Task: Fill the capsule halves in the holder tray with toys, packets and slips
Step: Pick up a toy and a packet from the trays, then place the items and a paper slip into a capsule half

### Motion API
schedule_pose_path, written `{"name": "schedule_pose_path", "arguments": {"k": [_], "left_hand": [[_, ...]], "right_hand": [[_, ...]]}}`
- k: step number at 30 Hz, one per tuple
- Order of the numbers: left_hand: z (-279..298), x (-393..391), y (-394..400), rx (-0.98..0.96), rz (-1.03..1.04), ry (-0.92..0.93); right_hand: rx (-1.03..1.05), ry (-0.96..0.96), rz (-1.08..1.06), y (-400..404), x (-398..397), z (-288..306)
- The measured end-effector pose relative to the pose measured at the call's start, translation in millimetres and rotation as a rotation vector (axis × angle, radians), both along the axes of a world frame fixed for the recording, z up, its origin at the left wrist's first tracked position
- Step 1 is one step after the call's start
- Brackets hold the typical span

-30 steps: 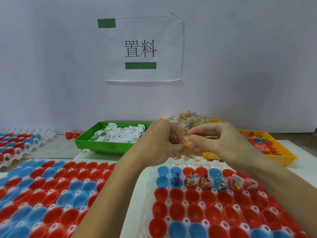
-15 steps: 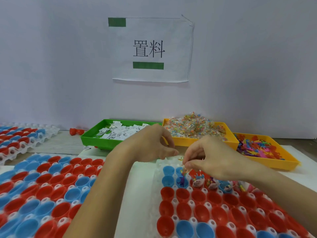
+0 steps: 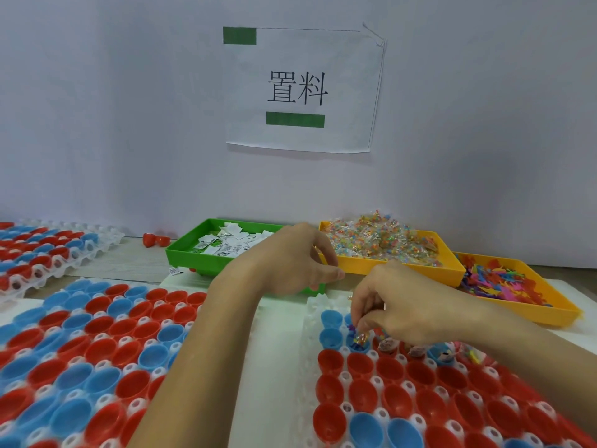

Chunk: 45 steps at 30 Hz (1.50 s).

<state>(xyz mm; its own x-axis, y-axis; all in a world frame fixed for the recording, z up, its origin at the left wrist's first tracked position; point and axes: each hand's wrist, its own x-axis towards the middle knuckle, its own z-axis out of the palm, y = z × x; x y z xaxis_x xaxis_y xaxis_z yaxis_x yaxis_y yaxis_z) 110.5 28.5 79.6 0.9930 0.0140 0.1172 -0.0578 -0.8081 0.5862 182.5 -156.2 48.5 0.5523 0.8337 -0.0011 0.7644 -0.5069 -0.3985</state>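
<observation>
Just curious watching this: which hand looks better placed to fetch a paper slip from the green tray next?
Probably the left hand: it hovers right beside the green tray, while the right hand is busy lowering a packet into a blue capsule half.

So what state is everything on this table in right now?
Right hand: pinching a clear bead packet into a blue capsule half.
Left hand: fingers curled, contents hidden.
White holder tray: mostly empty halves.
Green tray: holds paper slips.
Middle yellow tray: heaped with packets.
</observation>
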Motion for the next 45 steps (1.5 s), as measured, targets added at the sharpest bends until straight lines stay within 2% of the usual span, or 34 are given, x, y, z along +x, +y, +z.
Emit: {"name": "schedule_pose_path", "arguments": {"k": [13,24,28,33,39,45], "left_hand": [[-1.8,2.5,-1.0,0.005,-0.009,0.005],[-2.9,0.9,-2.0,0.037,0.010,0.047],[3.8,-4.0,9.5,0.049,0.098,-0.021],[13.9,-16.9,34.1,0.066,0.277,-0.108],[15.3,-27.7,49.4,0.053,0.369,-0.092],[14.4,-29.3,54.4,0.026,0.381,-0.104]], "right_hand": [[-0.031,-0.190,0.068,4.6,-5.3,-9.6],[0.048,-0.185,0.110,-5.3,-0.1,-2.3],[0.138,-0.156,0.076,7.0,10.0,16.2],[0.196,-0.215,-0.013,60.8,42.4,28.8],[0.025,-0.277,-0.129,130.6,78.3,21.0],[-0.317,-0.420,-0.311,158.8,90.7,2.4]]}}
